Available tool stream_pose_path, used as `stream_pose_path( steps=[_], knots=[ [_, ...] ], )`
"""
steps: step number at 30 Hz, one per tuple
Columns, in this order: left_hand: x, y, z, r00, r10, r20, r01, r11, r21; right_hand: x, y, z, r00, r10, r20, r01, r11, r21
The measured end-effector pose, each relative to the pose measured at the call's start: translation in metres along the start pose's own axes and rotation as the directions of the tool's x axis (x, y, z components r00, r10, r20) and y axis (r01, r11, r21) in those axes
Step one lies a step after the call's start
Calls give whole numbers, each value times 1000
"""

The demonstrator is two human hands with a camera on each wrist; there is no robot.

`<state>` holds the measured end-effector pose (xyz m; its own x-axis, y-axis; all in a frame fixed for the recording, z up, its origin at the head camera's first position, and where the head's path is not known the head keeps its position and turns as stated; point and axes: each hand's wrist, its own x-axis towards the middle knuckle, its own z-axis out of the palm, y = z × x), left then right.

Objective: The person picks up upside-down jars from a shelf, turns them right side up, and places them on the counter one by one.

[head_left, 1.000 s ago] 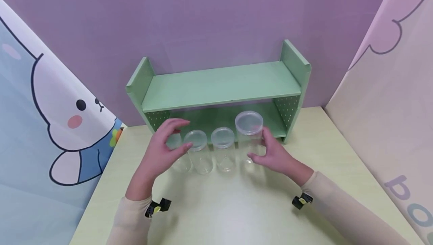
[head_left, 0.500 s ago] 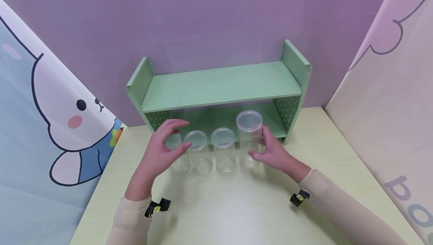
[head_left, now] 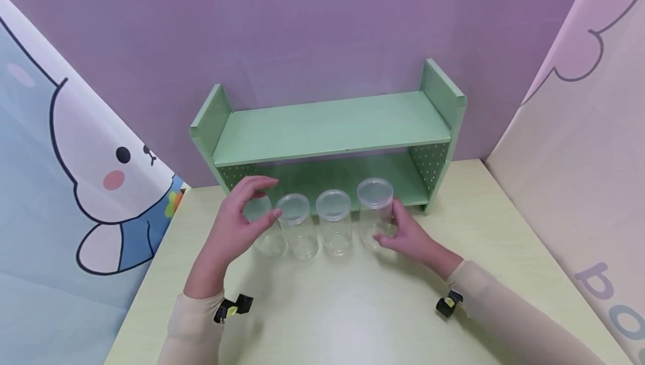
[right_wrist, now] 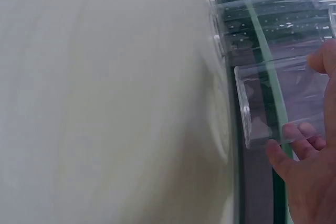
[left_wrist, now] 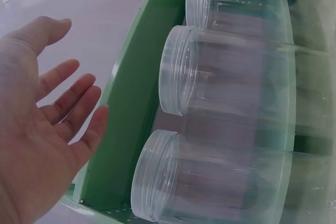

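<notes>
Clear plastic jars with lids stand in a row on the table before the green shelf. My right hand (head_left: 410, 236) grips the right-end jar (head_left: 375, 192) by its side, thumb in front and fingers behind. This jar is upright; in the right wrist view its base (right_wrist: 244, 109) looks slightly above the tabletop. At the other end, my left hand (head_left: 234, 222) hovers by the leftmost jar (head_left: 272, 242) with fingers spread and nothing held. It partly hides that jar. Between them are two more jars, the left one (head_left: 294, 211) and the right one (head_left: 333, 208).
The two-level green shelf (head_left: 332, 124) stands behind the jars, close to them, with raised side panels. A purple backdrop (head_left: 322, 29) rises behind it. Printed cloths flank the pale table (head_left: 327, 314) left and right.
My right hand has lowered the right-end jar toward the table and shifted it slightly right. The left hand and the other jars have hardly moved.
</notes>
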<state>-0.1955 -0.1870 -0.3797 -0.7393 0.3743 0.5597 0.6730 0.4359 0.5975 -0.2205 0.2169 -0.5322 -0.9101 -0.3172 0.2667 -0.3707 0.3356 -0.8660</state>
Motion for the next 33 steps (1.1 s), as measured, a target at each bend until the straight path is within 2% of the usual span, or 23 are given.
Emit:
stream_pose_path(
  steps=[8,24,29,33],
  knots=[
    [-1,2,0,1000,1,-9,-1,1000,-5,-3,7,0,999,-11,42,7,997,79],
    [-4,0,-7,999,-2,-34,2,1000,-5,-4,10,-1,998,15,60,-19,997,78],
    [-6,-1,-10,999,0,-46,0,1000,3,-6,13,-2,998,37,60,-39,998,40],
    [-9,-3,-16,997,-6,-71,7,1000,12,-13,12,-11,998,36,53,-34,999,-35]
  ],
)
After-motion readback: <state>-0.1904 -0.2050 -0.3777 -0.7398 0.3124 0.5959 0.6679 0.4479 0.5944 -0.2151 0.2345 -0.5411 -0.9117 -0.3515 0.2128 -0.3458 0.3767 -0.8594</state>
